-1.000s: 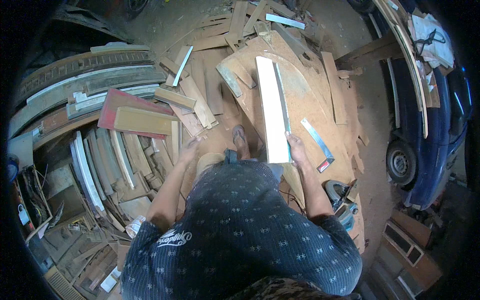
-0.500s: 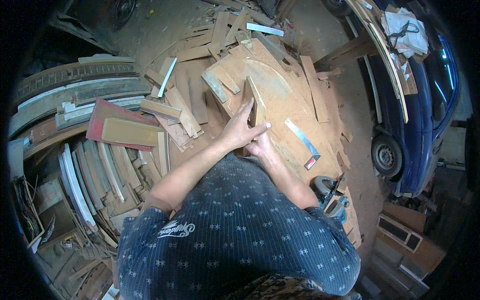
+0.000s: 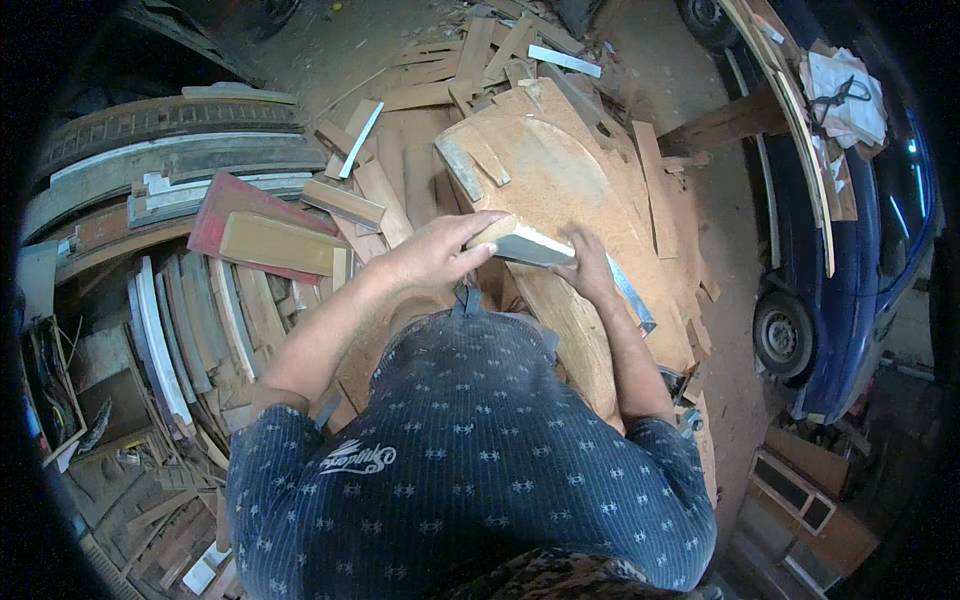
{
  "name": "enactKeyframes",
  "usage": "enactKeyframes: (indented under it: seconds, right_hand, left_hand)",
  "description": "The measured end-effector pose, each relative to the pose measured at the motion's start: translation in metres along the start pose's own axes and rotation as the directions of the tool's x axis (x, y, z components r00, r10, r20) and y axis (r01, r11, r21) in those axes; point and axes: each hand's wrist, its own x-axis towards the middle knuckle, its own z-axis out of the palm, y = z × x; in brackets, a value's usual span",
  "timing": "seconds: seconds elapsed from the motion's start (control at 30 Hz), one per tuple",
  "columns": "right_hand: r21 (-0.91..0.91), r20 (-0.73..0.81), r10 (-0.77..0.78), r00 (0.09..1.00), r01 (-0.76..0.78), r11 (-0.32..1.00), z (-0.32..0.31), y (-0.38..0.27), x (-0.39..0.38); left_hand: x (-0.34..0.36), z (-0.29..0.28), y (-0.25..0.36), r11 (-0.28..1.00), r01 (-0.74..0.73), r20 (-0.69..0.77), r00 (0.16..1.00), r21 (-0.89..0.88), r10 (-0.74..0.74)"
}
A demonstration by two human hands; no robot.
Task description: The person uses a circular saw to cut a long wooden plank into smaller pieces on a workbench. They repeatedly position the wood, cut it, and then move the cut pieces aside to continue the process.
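I note a blue car (image 3: 880, 240) parked at the right edge, with a curved wooden strip leaning along its side. Left of it lies a large rounded brown board (image 3: 560, 180) among a scatter of offcuts on the dirt floor. A red flat panel (image 3: 215, 220) lies to the left, a tan slab resting on it. Stacked curved mouldings fill the left margin. Over the rounded board I see a short white-edged wooden piece (image 3: 525, 243), held between both hands. The left hand (image 3: 435, 255) is curled closed on its near end, thumb on top. The right hand (image 3: 590, 275) clamps its far end, fingers folded under. A grey metal strip (image 3: 632, 298) lies just beside the right hand.
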Motion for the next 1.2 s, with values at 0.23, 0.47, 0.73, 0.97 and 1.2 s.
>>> enactKeyframes:
  seconds: [0.23, 0.47, 0.73, 0.97, 1.2]
  right_hand:
    - [0.151, 0.225, 0.162, 0.961, -0.199, 0.968, 0.03, 0.003, -0.032]
    - [0.024, 0.166, 0.358, 0.919, -0.366, 0.93, 0.104, 0.015, -0.035]
    - [0.034, 0.186, 0.435, 0.881, -0.448, 0.894, 0.138, 0.002, 0.022]
    - [0.032, -0.045, 0.497, 0.867, -0.496, 0.868, 0.096, 0.023, -0.036]
    - [-0.578, 0.468, 0.833, 0.295, -0.61, 0.541, -0.029, 0.086, -0.242]
  left_hand:
    - [-0.016, -0.002, -0.134, 0.951, 0.308, -0.576, 0.772, -0.029, -0.268]
    - [-0.181, 0.096, -0.24, 0.738, 0.645, -0.454, 0.607, -0.198, -0.652]
    - [-0.394, 0.203, -0.283, 0.258, 0.874, 0.043, 0.302, -0.411, -0.952]
    - [-0.353, 0.19, -0.316, 0.154, 0.681, 0.064, 0.283, -0.716, -0.957]
    - [-0.254, 0.15, -0.299, 0.269, 0.556, -0.126, 0.282, -0.787, -0.951]
